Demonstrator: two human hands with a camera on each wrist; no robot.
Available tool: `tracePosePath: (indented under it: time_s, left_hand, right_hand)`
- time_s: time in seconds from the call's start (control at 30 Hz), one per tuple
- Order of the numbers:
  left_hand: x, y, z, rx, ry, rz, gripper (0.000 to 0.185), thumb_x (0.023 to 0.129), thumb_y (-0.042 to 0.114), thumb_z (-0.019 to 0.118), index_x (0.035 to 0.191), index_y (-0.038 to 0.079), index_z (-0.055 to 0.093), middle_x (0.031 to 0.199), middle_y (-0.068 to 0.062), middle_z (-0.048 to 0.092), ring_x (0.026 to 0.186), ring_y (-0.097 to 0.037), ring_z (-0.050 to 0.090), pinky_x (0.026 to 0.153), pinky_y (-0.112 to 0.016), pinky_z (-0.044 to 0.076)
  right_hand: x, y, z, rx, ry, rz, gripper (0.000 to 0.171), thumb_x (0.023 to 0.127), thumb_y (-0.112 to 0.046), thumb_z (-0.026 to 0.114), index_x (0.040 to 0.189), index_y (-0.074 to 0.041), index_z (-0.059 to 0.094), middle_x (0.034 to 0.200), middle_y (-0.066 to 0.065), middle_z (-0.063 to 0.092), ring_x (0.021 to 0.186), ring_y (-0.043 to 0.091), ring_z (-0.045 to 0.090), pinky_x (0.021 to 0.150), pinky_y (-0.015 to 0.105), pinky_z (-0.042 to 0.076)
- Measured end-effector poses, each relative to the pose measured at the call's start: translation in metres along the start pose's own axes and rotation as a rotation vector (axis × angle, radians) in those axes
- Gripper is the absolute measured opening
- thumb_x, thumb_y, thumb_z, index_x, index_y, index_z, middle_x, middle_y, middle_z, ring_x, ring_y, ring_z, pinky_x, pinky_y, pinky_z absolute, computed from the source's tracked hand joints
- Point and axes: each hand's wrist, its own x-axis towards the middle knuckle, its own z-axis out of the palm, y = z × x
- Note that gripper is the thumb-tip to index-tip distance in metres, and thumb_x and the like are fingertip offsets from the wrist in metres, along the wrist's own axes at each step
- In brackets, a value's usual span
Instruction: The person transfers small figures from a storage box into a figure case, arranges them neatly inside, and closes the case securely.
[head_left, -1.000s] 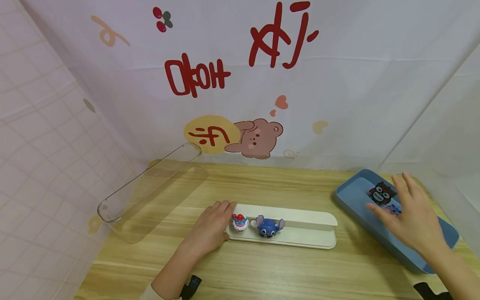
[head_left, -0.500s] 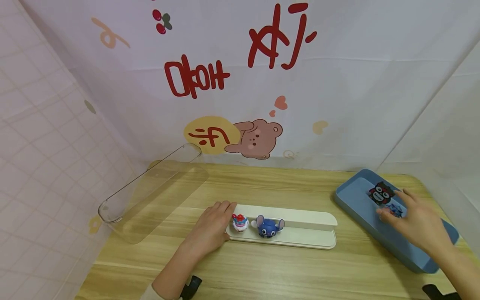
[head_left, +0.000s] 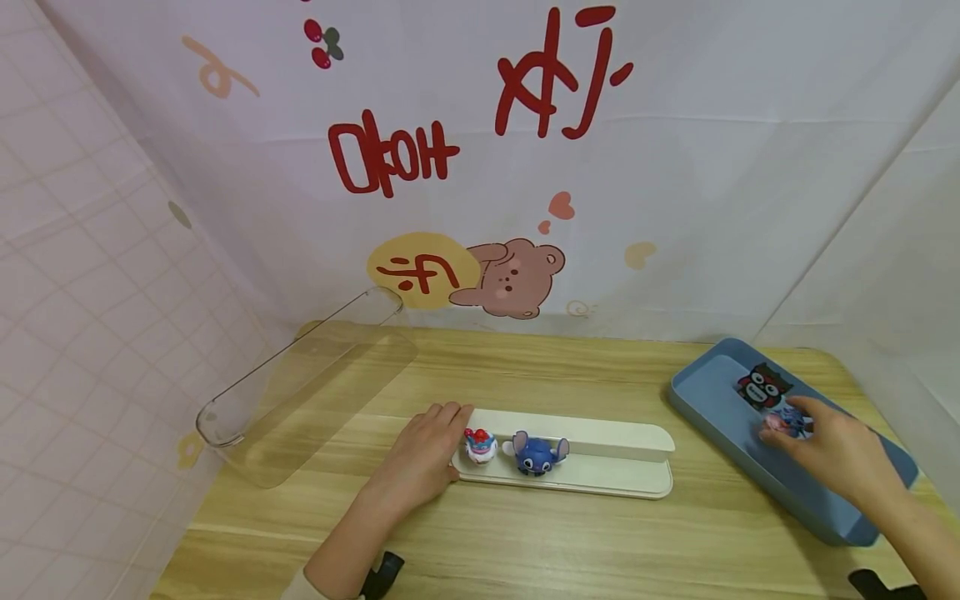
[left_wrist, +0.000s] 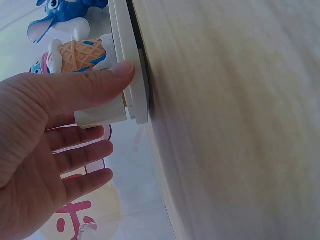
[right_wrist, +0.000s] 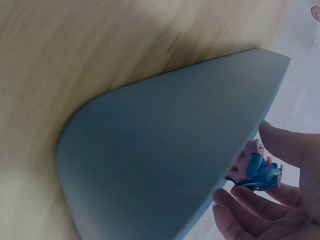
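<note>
On the table (head_left: 600, 542), left to right: box (head_left: 307, 387), stand (head_left: 618, 473), tray (head_left: 720, 387).
On the stand: dessert toy (head_left: 480, 447) at the left end, animal toy (head_left: 536, 454) just right of it; in the tray: owl figure (head_left: 763, 387); before the owl, between the right hand's (head_left: 843, 446) thumb and fingers: figurine (head_left: 784, 422).

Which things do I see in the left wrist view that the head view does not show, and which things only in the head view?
Only the left wrist view: the waffle pattern on the small white figure and the palm side of the left hand.

Only the head view: the right hand, its thumb and fingers around a blue-and-pink figure at the blue tray, and the owl piece.

Both: the left hand pinching the white stand, the big-eared blue figure, the wooden table and the printed cloth.
</note>
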Motion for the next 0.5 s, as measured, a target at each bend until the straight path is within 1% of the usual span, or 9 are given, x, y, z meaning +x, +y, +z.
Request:
tracePosePath:
  time_s: [0.07, 0.2, 0.3, 0.43, 0.5]
  left_hand:
    - [0.0000, -0.0003, 0.0004, -0.001, -0.001, -0.001, 0.087, 0.072, 0.011, 0.097, 0.147, 0.000, 0.053, 0.135, -0.012, 0.060, 0.122, -0.030, 0.057, 0.103, -0.049, 0.051]
    - [-0.0002, -0.0006, 0.0010, -0.007, -0.008, -0.004, 0.087, 0.073, 0.011, 0.097, 0.147, 0.000, 0.053, 0.136, -0.013, 0.060, 0.122, -0.030, 0.056, 0.103, -0.049, 0.051]
    - [-0.0001, -0.0004, 0.0009, -0.006, -0.007, -0.003, 0.087, 0.073, 0.011, 0.097, 0.147, 0.000, 0.053, 0.136, -0.012, 0.060, 0.122, -0.030, 0.056, 0.104, -0.049, 0.050]
    - [0.0002, -0.0004, 0.0014, 0.001, 0.000, -0.001, 0.088, 0.072, 0.011, 0.097, 0.147, 0.000, 0.053, 0.136, -0.012, 0.060, 0.122, -0.030, 0.057, 0.103, -0.049, 0.051]
    - [0.0003, -0.0005, 0.0019, 0.004, 0.002, 0.001, 0.088, 0.072, 0.011, 0.098, 0.147, 0.000, 0.053, 0.136, -0.012, 0.060, 0.121, -0.030, 0.057, 0.103, -0.049, 0.051]
  right_hand:
    - [0.0002, 0.0014, 0.0003, 0.004, 0.000, -0.006, 0.078, 0.085, -0.040, 0.087, 0.124, 0.020, 0.055, 0.091, 0.034, 0.068, 0.070, 0.039, 0.066, 0.059, 0.057, 0.050]
    - [0.0007, 0.0046, 0.0007, 0.008, -0.022, -0.007, 0.075, 0.086, -0.036, 0.087, 0.124, 0.021, 0.055, 0.083, 0.026, 0.068, 0.063, 0.028, 0.062, 0.054, 0.047, 0.048]
    - [0.0013, 0.0065, 0.0005, 0.023, -0.046, 0.002, 0.074, 0.088, -0.034, 0.086, 0.124, 0.021, 0.054, 0.086, 0.029, 0.068, 0.066, 0.032, 0.064, 0.054, 0.047, 0.049]
    - [0.0022, 0.0083, 0.0019, 0.061, -0.052, 0.000, 0.071, 0.089, -0.031, 0.086, 0.123, 0.022, 0.053, 0.095, 0.036, 0.067, 0.078, 0.046, 0.068, 0.058, 0.052, 0.053]
    - [0.0019, 0.0087, 0.0033, 0.074, -0.045, -0.007, 0.069, 0.089, -0.030, 0.086, 0.122, 0.021, 0.054, 0.095, 0.036, 0.067, 0.079, 0.047, 0.068, 0.057, 0.050, 0.053]
